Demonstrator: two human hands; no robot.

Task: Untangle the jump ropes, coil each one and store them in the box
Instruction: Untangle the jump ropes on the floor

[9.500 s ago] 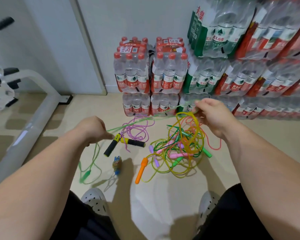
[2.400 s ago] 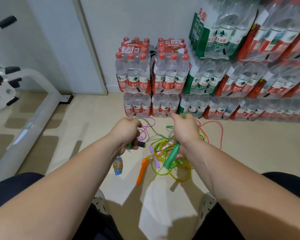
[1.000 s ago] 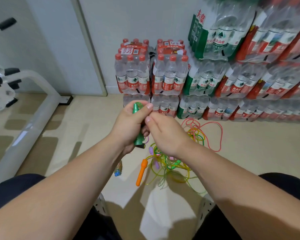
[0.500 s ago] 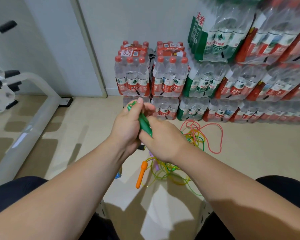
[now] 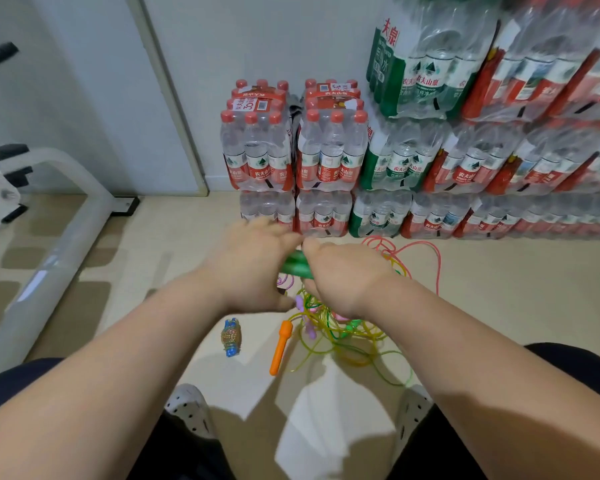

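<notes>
Both left hand point(image 5: 253, 263) and right hand point(image 5: 345, 273) grip green handles point(image 5: 294, 265) above tangled ropes point(image 5: 343, 336), bottle packs point(image 5: 293, 150) beyond.

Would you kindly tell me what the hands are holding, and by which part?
Though blurred, both the left hand and right hand grip the green jump rope by its handles.

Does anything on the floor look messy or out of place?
Yes. A tangled heap of yellow, green and pink jump ropes sprawls on the beige floor, and a small blue beaded object lies apart, left of it.
</notes>
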